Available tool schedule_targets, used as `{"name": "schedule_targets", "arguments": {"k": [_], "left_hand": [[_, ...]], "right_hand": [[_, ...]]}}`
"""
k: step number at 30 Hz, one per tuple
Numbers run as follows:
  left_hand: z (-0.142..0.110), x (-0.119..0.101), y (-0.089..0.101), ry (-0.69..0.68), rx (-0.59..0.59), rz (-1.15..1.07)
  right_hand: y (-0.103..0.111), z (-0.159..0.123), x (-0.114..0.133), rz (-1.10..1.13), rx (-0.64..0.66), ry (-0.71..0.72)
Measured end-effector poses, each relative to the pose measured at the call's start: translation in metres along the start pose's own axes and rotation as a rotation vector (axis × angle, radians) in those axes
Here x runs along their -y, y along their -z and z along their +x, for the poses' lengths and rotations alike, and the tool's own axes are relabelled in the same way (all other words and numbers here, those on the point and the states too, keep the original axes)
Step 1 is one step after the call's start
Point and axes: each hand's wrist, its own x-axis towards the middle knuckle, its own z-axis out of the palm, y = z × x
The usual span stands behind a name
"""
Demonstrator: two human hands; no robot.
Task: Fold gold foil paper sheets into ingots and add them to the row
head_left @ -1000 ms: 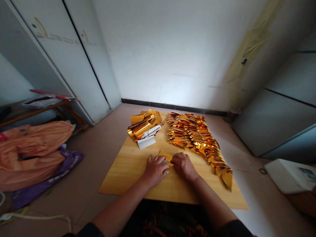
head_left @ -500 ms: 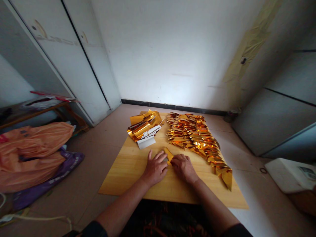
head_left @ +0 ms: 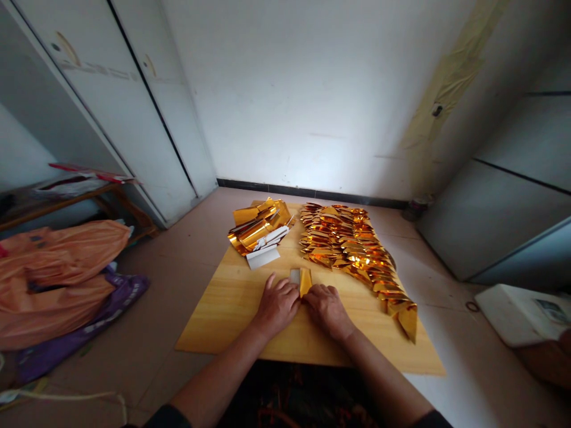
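A small piece of gold foil paper (head_left: pixel 306 278) lies folded on the wooden board, its grey-white back showing along the left side. My left hand (head_left: pixel 277 303) rests at its left edge, fingers bent and pressed on the paper. From the right, my right hand (head_left: pixel 328 308) pinches the near end of the same sheet, its fingertips curled under and partly hidden. Behind the left hand is a loose heap of gold sheets (head_left: pixel 261 223), some with white backs turned up. Rows of folded gold paper pieces (head_left: pixel 341 238) stand to the right, trailing toward the near right corner.
The wooden board (head_left: pixel 223 321) sits low over a tiled floor. A white wall (head_left: pixel 285 107) is beyond it, with a cabinet (head_left: pixel 147 107) at left. Orange and purple bags (head_left: pixel 66 255) lie on the left; a white box (head_left: pixel 513 315) is at right.
The gold paper has turned from a slant to nearly upright in view, with more of its grey-white back showing. Both hands have shifted slightly around its near end.
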Motion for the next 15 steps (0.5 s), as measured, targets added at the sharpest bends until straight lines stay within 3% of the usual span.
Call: {"name": "schedule_targets", "arguments": {"k": [4,8,15], "left_hand": [[-0.004,0.006,0.001,-0.002,0.015,-0.008],[-0.005,0.011,-0.001,0.000,0.018,-0.019],[-0.002,0.005,-0.001,-0.053,0.036,-0.015]], "right_hand": [[0.003,0.000,-0.003,0.047,0.023,0.042],[0.009,0.002,-0.022,0.130,0.015,0.154],[0.003,0.003,-0.038,0.201,-0.037,0.194]]}}
